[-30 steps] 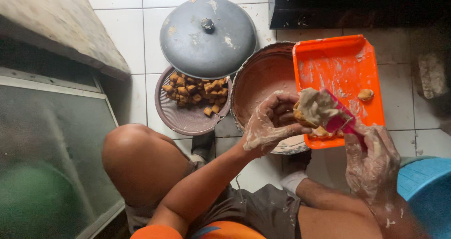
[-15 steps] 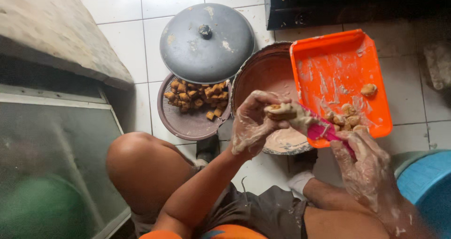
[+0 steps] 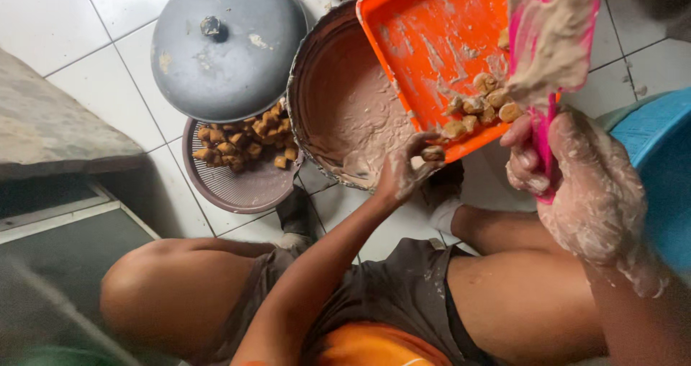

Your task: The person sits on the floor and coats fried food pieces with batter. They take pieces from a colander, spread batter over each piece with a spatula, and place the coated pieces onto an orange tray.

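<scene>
Soft, even daylight, faint shadows; near foreground blurred, wide-angle stretching at edges.

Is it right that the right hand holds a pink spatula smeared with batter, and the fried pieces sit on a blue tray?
Not quite. The head view shows the fried pieces sitting on an orange tray, not a blue one. The rest stands: the right hand holds a pink spatula smeared with batter.
</scene>
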Motion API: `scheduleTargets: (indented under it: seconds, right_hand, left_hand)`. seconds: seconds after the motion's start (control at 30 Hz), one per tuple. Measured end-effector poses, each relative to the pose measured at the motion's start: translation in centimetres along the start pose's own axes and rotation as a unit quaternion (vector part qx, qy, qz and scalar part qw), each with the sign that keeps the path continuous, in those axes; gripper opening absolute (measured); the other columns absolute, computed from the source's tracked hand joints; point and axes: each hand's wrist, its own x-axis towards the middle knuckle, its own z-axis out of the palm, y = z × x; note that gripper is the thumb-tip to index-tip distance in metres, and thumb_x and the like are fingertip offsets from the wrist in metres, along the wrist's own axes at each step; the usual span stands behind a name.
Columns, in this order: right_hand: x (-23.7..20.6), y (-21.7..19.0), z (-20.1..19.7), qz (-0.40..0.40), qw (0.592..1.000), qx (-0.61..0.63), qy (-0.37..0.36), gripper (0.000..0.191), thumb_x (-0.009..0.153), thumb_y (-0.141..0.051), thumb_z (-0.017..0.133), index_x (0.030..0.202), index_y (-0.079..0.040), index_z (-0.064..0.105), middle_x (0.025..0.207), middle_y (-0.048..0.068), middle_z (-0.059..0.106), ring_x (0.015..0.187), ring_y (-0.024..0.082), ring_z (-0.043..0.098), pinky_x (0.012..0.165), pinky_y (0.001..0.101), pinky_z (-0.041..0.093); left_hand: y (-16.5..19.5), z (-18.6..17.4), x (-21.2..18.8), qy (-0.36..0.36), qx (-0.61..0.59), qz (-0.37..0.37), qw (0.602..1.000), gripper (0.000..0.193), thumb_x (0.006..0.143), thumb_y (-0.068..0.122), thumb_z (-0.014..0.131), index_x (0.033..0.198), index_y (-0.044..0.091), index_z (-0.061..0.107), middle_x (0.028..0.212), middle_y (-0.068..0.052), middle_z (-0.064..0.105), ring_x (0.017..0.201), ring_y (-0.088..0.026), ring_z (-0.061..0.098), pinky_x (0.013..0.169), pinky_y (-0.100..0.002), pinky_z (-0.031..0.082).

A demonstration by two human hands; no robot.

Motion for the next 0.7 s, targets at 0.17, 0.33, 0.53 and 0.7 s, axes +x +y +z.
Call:
scheduleTargets:
  seconds: [0.17, 0.33, 0.53, 0.7]
  right_hand:
    - [-0.3, -0.3, -0.2, 0.001, 1.0, -0.008, -0.006, 0.043, 0.117, -0.036, 0.053, 0.112, 0.007, 0.056, 0.087, 0.011, 0.05, 0.074, 0.016, 0.04, 0.072, 0.0329, 0.036]
    - [-0.5, -0.3, -1.9, 0.016, 0.999, 0.026, -0.011, 0.047, 0.119, -0.038, 0.055, 0.111, 0.008, 0.058, 0.084, 0.009, 0.049, 0.066, 0.013, 0.039, 0.067, 0.0301, 0.034]
    - [0.6, 1.4, -1.3, 0.073, 0.988, -0.138, 0.009, 0.047, 0.11, -0.039, 0.06, 0.123, 0.007, 0.057, 0.082, 0.01, 0.054, 0.06, 0.013, 0.042, 0.057, 0.0287, 0.034]
    - [6.7, 11.1, -1.6, 0.164, 0.846, -0.494, -0.116, 0.036, 0.106, -0.021, 0.053, 0.136, -0.002, 0.055, 0.093, 0.01, 0.066, 0.071, 0.019, 0.058, 0.065, 0.0335, 0.047]
  left_hand:
    - [2.4, 5.7, 5.4, 0.004, 0.101, 0.147, 0.984, 0.085, 0.083, 0.029, 0.086, 0.154, 0.017, 0.041, 0.148, -0.021, 0.054, 0.141, -0.043, 0.046, 0.111, -0.053, 0.042]
    - [2.3, 1.6, 5.6, 0.007, 0.04, 0.141, 0.989, 0.064, 0.098, 0.028, 0.073, 0.155, 0.02, 0.045, 0.159, -0.015, 0.05, 0.151, -0.038, 0.044, 0.126, -0.05, 0.037]
    - [-5.6, -9.0, 0.8, 0.387, -0.001, 0.006, 0.922, 0.035, 0.1, 0.002, 0.053, 0.134, 0.006, 0.061, 0.133, -0.014, 0.068, 0.124, -0.026, 0.066, 0.112, -0.04, 0.052]
    - [-12.0, -7.4, -6.4, 0.568, -0.077, -0.225, 0.788, 0.031, 0.098, 0.006, 0.057, 0.129, 0.002, 0.057, 0.111, -0.02, 0.064, 0.096, -0.031, 0.065, 0.088, -0.041, 0.052]
